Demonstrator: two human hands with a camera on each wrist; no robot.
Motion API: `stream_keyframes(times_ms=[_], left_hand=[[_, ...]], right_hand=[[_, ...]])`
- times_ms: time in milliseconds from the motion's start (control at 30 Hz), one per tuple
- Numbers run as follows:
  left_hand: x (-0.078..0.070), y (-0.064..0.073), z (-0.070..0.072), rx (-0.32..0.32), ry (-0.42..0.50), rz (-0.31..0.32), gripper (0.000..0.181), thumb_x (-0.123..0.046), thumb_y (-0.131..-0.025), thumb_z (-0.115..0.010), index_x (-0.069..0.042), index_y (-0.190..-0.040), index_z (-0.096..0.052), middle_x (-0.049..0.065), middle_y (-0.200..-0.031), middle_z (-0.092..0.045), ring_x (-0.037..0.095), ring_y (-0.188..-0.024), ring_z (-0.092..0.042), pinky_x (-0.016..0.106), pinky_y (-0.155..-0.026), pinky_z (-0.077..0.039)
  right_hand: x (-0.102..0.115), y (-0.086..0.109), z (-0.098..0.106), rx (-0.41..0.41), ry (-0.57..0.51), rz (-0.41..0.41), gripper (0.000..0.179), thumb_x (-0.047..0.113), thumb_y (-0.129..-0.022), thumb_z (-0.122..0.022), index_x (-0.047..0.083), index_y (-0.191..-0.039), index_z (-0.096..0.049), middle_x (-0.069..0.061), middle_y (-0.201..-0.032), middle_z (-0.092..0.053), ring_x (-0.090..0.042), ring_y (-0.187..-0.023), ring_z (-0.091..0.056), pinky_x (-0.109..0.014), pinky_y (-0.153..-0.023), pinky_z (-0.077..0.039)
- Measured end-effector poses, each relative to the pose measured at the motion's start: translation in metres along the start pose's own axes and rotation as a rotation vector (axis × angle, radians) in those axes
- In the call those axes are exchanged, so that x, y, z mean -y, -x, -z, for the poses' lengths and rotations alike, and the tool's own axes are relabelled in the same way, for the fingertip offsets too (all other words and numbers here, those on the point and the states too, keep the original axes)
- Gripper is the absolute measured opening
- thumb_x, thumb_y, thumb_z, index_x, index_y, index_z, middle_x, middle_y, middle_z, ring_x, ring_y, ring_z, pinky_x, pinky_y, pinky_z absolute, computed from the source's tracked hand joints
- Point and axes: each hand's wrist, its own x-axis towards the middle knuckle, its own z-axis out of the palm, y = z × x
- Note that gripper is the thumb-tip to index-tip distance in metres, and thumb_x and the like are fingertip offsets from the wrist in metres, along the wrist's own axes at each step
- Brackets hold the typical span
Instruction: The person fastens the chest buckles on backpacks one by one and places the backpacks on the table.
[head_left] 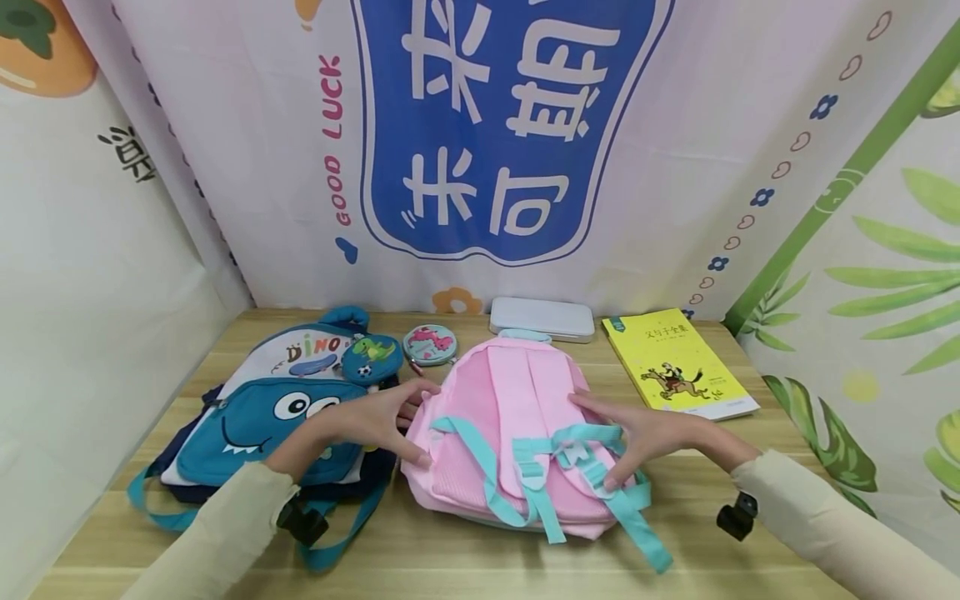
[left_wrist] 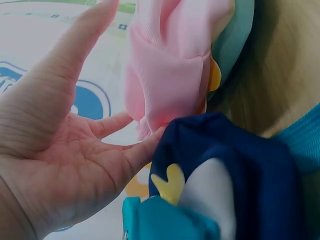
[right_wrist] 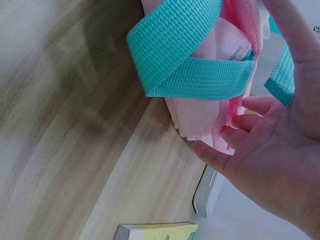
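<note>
Pale printed fabric hangs behind a wood-grain bench. Loose turquoise webbing straps could snag the right hand during a lift; the navy-and-teal dinosaur backpack, crowding the left hand, could get dragged along. Between both hands, held apart with fingers spread against its sides, lies the soft pink fabric backpack, straps up.
</note>
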Motion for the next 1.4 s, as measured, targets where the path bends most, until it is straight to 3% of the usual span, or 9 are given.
stream_keyframes(times_ms=[367, 667, 867, 1133, 1400], left_hand=[[-0.002, -0.013, -0.016, -0.045, -0.017, 0.053, 0.089, -0.035, -0.081, -0.087, -0.011, -0.148, -0.034, 0.014, -0.138, -0.051, 0.031, -0.127, -0.051, 0.051, -0.104, -0.052], [-0.006, -0.019, -0.029, -0.045, -0.04, 0.068, 0.092, -0.036, -0.079, -0.088, -0.008, -0.147, -0.032, 0.015, -0.135, -0.05, 0.028, -0.121, -0.05, 0.052, -0.106, -0.048], [-0.008, -0.023, -0.038, -0.056, -0.053, 0.088, 0.095, -0.038, -0.078, -0.089, -0.008, -0.147, -0.032, 0.017, -0.146, -0.042, 0.03, -0.13, -0.044, 0.055, -0.114, -0.041], [-0.011, -0.023, -0.039, -0.072, -0.093, 0.13, 0.094, -0.039, -0.076, -0.091, -0.009, -0.145, -0.034, 0.019, -0.151, -0.039, 0.031, -0.132, -0.043, 0.057, -0.115, -0.04], [-0.022, -0.027, -0.032, -0.105, -0.189, 0.114, 0.096, -0.037, -0.078, -0.089, -0.004, -0.151, -0.036, 0.023, -0.153, -0.038, 0.037, -0.136, -0.04, 0.06, -0.112, -0.041]], right_hand=[[-0.002, 0.009, 0.006, 0.025, 0.036, -0.043, 0.124, 0.039, -0.076, -0.091, 0.014, -0.165, -0.008, -0.015, -0.172, -0.005, -0.042, -0.157, -0.009, -0.066, -0.121, -0.02], [0.001, 0.015, 0.012, 0.037, 0.074, -0.055, 0.124, 0.039, -0.076, -0.091, 0.011, -0.165, -0.009, -0.02, -0.171, -0.007, -0.046, -0.156, -0.01, -0.068, -0.12, -0.02], [0.002, 0.017, 0.016, 0.053, 0.064, -0.08, 0.123, 0.037, -0.076, -0.09, 0.013, -0.165, -0.009, -0.021, -0.171, -0.006, -0.049, -0.155, -0.008, -0.071, -0.119, -0.019], [-0.001, 0.015, 0.017, 0.053, 0.065, -0.077, 0.121, 0.034, -0.076, -0.091, 0.013, -0.165, -0.012, -0.021, -0.17, -0.008, -0.048, -0.155, -0.01, -0.071, -0.119, -0.02], [-0.002, 0.01, 0.015, 0.056, 0.084, -0.072, 0.121, 0.037, -0.075, -0.091, 0.012, -0.165, -0.014, -0.019, -0.171, -0.01, -0.046, -0.156, -0.011, -0.068, -0.12, -0.019]])
